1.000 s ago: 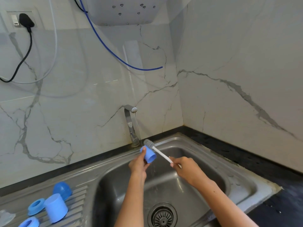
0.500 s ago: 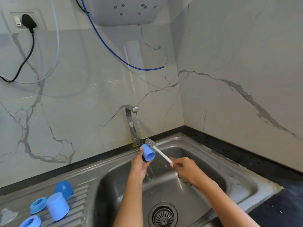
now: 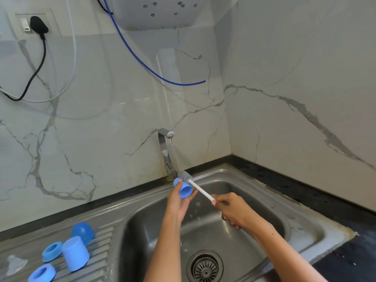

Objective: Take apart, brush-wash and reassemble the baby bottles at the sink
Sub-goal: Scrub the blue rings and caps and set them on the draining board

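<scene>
1. Head view: the left hand [image 3: 179,202] grips a small blue bottle body [image 3: 184,189] above the steel sink [image 3: 254,200]. The thumb lies curled over the bottle's near left side and the fingers [image 3: 193,195] wrap underneath, so its open mouth tilts toward the camera.
2. The right hand [image 3: 234,214] is closed round the white handle of a bottle brush [image 3: 200,190]. The thumb tip presses the handle at its near end and the other fingers curl below it.
3. The brush's grey bristle head [image 3: 185,176] sits just beyond the left thumb, touching the far upper side of the bottle, outside it.
4. A thin stream of water falls from the faucet [image 3: 165,151], which stands just behind the bristles and the left fingers.
5. Well to the left of the left hand, on the ribbed drainboard [image 3: 101,247], stand an upturned light-blue bottle body [image 3: 75,253], a dark-blue domed cap [image 3: 83,232], two blue screw rings [image 3: 51,251] [image 3: 41,273] and a clear silicone nipple [image 3: 15,264].
6. The drain strainer [image 3: 205,268] lies in the basin below and between both forearms.
7. High on the marble wall, a black plug [image 3: 38,25] sits in a socket, and a blue tube [image 3: 154,72] hangs loose.
</scene>
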The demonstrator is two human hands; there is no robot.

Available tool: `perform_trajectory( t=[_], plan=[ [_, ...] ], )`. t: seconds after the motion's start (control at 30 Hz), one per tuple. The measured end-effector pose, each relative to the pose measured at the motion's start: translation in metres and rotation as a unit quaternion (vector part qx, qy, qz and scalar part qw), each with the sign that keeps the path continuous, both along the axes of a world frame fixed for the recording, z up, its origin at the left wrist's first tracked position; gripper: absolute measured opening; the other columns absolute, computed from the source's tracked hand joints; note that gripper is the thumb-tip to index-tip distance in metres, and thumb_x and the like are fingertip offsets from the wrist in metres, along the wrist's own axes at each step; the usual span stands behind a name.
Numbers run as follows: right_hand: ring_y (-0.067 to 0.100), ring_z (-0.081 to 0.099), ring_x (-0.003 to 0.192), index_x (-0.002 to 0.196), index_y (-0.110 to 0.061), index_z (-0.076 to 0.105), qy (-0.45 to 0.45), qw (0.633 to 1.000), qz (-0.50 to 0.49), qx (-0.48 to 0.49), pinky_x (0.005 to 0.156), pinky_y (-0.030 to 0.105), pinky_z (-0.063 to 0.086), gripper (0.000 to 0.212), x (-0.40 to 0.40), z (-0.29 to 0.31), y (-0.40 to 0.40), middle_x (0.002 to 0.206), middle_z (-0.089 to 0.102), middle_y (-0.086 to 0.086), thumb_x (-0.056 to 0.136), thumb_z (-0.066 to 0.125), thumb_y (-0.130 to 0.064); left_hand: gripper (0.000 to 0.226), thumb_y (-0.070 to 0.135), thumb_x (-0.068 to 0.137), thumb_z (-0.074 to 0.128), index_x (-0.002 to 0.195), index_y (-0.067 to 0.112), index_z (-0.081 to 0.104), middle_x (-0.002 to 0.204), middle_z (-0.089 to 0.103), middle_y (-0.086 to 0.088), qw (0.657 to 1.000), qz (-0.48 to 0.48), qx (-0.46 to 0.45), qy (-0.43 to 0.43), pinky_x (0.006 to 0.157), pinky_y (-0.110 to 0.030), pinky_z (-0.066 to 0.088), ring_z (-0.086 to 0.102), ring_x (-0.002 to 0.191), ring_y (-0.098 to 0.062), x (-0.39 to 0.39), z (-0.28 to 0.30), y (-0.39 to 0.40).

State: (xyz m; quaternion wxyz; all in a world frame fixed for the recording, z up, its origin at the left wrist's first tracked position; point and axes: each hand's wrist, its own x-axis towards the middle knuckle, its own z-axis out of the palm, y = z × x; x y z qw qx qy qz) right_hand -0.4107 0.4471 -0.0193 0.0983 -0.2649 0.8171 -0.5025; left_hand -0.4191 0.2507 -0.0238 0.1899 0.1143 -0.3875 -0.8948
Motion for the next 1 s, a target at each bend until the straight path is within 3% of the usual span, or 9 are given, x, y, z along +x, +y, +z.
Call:
perform_trajectory(
  t=[0.1,0.23,0.3,0.4,0.57,0.67,0.73,0.83,1.0],
  plan=[
    [0.008,0.031,0.044,0.136,-0.032,0.052,0.01,1.0,0.001,-0.002,0.039,0.019,0.031,0.035,0.003,0.003,-0.003,0.065,0.045,0.002,0.102,0.043,-0.029,0.021,0.014,0.097,0.049,0.115,0.002,0.053,0.108,0.056,-0.018,1.0,-0.001,-0.003,0.013,0.09,-0.046,0.048,0.058,0.096,-0.027,-0.004,0.001,-0.002],
    [0.005,0.033,0.037,0.13,-0.027,0.058,-0.069,0.997,0.04,0.023,0.037,0.018,0.031,0.032,0.002,0.004,0.01,0.06,0.047,0.0,0.1,0.048,-0.029,0.04,0.015,0.097,0.05,0.134,0.002,0.043,0.101,0.055,-0.016,0.994,0.091,0.055,0.015,0.086,-0.038,0.046,0.057,0.087,-0.024,-0.002,-0.006,-0.022],
    [0.006,0.033,0.037,0.124,-0.022,0.063,-0.066,0.995,0.049,0.051,0.037,0.018,0.03,0.029,0.004,0.002,0.014,0.06,0.046,0.0,0.1,0.048,-0.03,0.036,0.016,0.098,0.05,0.13,0.003,0.043,0.093,0.051,-0.012,0.993,0.102,0.059,0.014,0.088,-0.035,0.045,0.053,0.082,-0.019,-0.004,-0.006,-0.032],
    [0.006,0.033,0.038,0.118,-0.026,0.064,-0.037,0.998,0.033,0.049,0.038,0.019,0.031,0.025,0.006,0.001,0.011,0.06,0.045,-0.001,0.101,0.047,-0.031,0.029,0.018,0.099,0.047,0.124,0.004,0.042,0.095,0.048,-0.012,0.996,0.076,0.043,0.011,0.101,-0.045,0.04,0.051,0.083,-0.021,-0.01,-0.008,-0.028],
    [0.006,0.032,0.04,0.133,-0.035,0.055,-0.044,0.999,0.004,0.004,0.038,0.019,0.031,0.033,0.001,-0.001,0.006,0.059,0.044,-0.003,0.101,0.045,-0.031,0.036,0.018,0.097,0.051,0.126,-0.002,0.048,0.096,0.058,-0.015,0.996,0.083,0.022,-0.005,0.079,-0.034,0.047,0.057,0.084,-0.022,-0.008,-0.007,-0.017],
    [0.006,0.032,0.04,0.134,-0.035,0.054,-0.052,0.999,0.004,0.006,0.038,0.019,0.031,0.034,0.004,-0.002,0.002,0.06,0.044,-0.002,0.101,0.045,-0.03,0.028,0.019,0.1,0.045,0.123,0.003,0.047,0.091,0.058,-0.014,0.996,0.082,-0.01,-0.036,0.073,-0.036,0.048,0.056,0.079,-0.022,-0.01,-0.012,-0.018],
    [0.005,0.031,0.039,0.134,-0.035,0.053,-0.054,0.998,0.004,0.01,0.038,0.018,0.031,0.035,0.005,-0.003,0.0,0.06,0.044,-0.002,0.101,0.045,-0.03,0.023,0.023,0.101,0.043,0.117,0.007,0.047,0.089,0.056,-0.013,0.994,0.084,-0.037,-0.057,0.072,-0.039,0.048,0.055,0.076,-0.023,-0.009,-0.012,-0.015],
    [0.005,0.033,0.04,0.136,-0.034,0.051,-0.051,0.998,0.009,0.025,0.038,0.018,0.032,0.036,0.005,-0.006,-0.002,0.063,0.046,-0.001,0.101,0.045,-0.03,0.024,0.028,0.094,0.057,0.106,0.007,0.055,0.093,0.059,-0.012,0.989,0.088,-0.087,-0.087,0.078,-0.042,0.052,0.059,0.08,-0.023,-0.01,-0.009,-0.015],
    [0.006,0.035,0.043,0.137,-0.034,0.051,-0.059,0.998,0.022,0.024,0.038,0.017,0.034,0.037,0.012,-0.003,-0.003,0.067,0.049,0.0,0.101,0.045,-0.031,0.04,0.016,0.097,0.052,0.131,-0.004,0.047,0.095,0.059,-0.014,0.992,0.114,-0.011,-0.053,0.08,-0.041,0.051,0.059,0.084,-0.024,-0.009,-0.011,-0.022]
  ],
)
